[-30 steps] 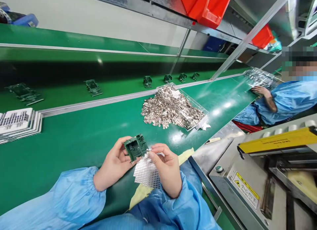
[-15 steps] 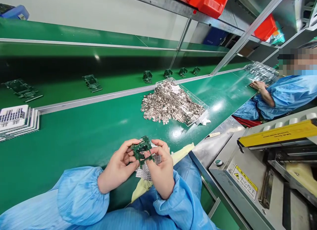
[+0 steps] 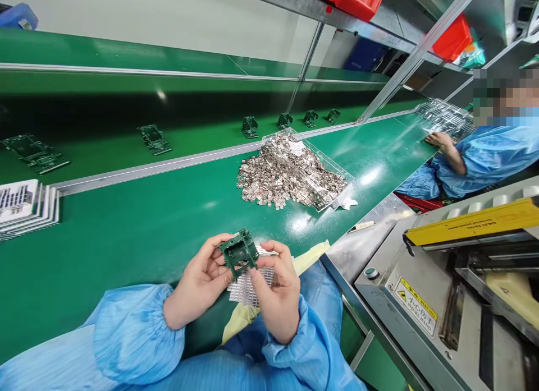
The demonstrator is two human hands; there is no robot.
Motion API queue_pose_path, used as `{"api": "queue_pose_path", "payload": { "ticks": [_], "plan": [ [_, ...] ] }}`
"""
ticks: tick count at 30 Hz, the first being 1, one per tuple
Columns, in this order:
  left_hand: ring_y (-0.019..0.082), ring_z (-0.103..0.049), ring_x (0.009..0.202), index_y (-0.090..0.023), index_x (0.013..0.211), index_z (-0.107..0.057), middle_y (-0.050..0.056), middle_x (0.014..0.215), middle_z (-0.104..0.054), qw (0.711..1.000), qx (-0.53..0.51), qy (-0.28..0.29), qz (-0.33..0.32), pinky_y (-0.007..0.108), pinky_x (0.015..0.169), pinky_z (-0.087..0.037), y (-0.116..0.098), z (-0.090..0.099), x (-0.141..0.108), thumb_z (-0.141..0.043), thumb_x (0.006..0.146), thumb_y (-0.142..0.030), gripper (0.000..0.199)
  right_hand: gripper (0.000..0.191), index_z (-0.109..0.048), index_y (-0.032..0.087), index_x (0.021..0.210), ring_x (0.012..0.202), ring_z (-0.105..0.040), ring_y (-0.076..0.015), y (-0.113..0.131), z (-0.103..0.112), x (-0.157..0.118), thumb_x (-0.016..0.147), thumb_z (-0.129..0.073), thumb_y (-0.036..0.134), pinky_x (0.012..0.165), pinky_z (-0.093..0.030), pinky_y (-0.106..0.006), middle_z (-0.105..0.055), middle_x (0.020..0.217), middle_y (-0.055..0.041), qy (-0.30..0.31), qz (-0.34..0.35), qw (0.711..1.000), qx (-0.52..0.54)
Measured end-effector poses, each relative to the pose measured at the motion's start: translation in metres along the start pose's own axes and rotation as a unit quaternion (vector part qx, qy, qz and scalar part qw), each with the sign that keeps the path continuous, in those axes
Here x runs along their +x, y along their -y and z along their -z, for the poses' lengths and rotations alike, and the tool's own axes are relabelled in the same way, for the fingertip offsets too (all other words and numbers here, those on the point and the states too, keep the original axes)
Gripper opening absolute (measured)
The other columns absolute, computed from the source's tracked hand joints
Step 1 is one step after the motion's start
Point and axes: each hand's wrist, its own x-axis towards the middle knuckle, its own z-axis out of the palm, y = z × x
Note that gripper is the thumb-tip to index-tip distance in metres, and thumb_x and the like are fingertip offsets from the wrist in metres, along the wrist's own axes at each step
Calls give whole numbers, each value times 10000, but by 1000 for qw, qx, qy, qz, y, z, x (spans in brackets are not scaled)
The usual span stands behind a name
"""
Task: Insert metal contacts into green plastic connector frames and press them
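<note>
Green frame (image 3: 239,253) turned flatter since the earlier view, now between the hands | left hand (image 3: 200,281) closed, gripping its edge | right hand (image 3: 275,293) closed, pinching its lower edge | silver sheet (image 3: 248,288) beneath right hand | pile of metal pieces (image 3: 286,172) ahead of hands

Right here on the steel machine (image 3: 373,301), a yellow warning sticker (image 3: 416,314) reads "INJURE HAND" under Chinese characters; the yellow bar's (image 3: 474,225) print is too small to read.
</note>
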Motion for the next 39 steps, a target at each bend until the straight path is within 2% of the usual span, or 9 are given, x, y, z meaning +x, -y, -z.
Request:
{"api": "queue_pose_path", "payload": {
  "ticks": [3, 6, 11, 15, 20, 25, 28, 34, 39],
  "plan": [
    [78, -650, 865, -322, 1216, -512, -1, 1036, -633, 1000, -8, 6, -10, 137, 767, -537, -1, -1, 0, -665, 804, -84, 500, 153, -632, 217, 875, 1006, -530, -211, -4, 3, -1, 828, -589, 78, 817, -439, -367, -518, 1098, -64, -12, 56, 998, -30],
    [54, -646, 844, -337, 1217, -519, -17, 1026, -637, 1000, -16, 11, -8, 102, 756, -524, -3, -3, -1, -652, 812, -67, 505, 188, -631, 214, 898, 962, -522, -215, -5, 6, -1, 821, -593, 47, 785, -448, -380, -523, 1070, -66, -28, 148, 985, -87],
    [68, -656, 894, -302, 1206, -512, -10, 1047, -650, 999, -41, -7, -6, 126, 797, -533, -1, -3, 1, -678, 794, -67, 502, 180, -656, 200, 929, 916, -510, -228, -5, 9, -1, 825, -614, 59, 779, -461, -418, -555, 992, -76, -55, 294, 935, -189],
    [101, -657, 950, -233, 1108, -499, 11, 1066, -648, 997, -54, -58, 22, 157, 819, -544, -2, 1, 7, -739, 753, -117, 444, 168, -663, 186, 917, 853, -528, -210, -5, 15, 0, 815, -632, 56, 725, -467, -393, -595, 910, -73, -64, 359, 898, -246],
    [112, -678, 842, -198, 899, -420, -21, 922, -641, 985, -76, -125, 92, 198, 754, -578, -12, 2, 14, -799, 701, -204, 428, 155, -673, 174, 891, 861, -557, -198, -7, 27, 8, 824, -633, 40, 774, -450, -389, -653, 863, -57, -37, 392, 872, -292],
    [70, -648, 733, -214, 1005, -421, -35, 893, -611, 972, -116, -99, 178, 154, 668, -552, -25, -12, 9, -782, 727, -225, 456, 179, -686, 167, 856, 860, -549, -164, 1, 22, 14, 913, -541, 79, 782, -426, -355, -683, 827, -28, 3, 432, 846, -313],
    [76, -624, 749, -212, 1039, -413, -6, 944, -621, 967, -132, -97, 193, 166, 671, -537, -30, -17, 5, -799, 698, -192, 515, 245, -686, 163, 837, 876, -555, -156, 4, 13, 13, 947, -478, 96, 798, -413, -350, -697, 843, -21, 23, 442, 840, -313],
    [160, -628, 964, -215, 1060, -421, 48, 1069, -634, 965, -152, -108, 187, 239, 822, -514, -32, -17, 4, -810, 663, -165, 559, 229, -681, 137, 928, 854, -561, -179, 0, 7, 10, 955, -455, 111, 783, -397, -371, -710, 879, -42, 44, 427, 853, -295],
    [187, -623, 1031, -211, 1130, -433, 75, 1149, -628, 964, -167, -58, 197, 274, 881, -503, -35, -16, 6, -771, 710, -145, 544, 157, -652, 147, 1023, 841, -573, -196, -3, 16, 13, 883, -591, 109, 760, -419, -370, -702, 898, -57, 69, 377, 894, -232]
  ]
}}
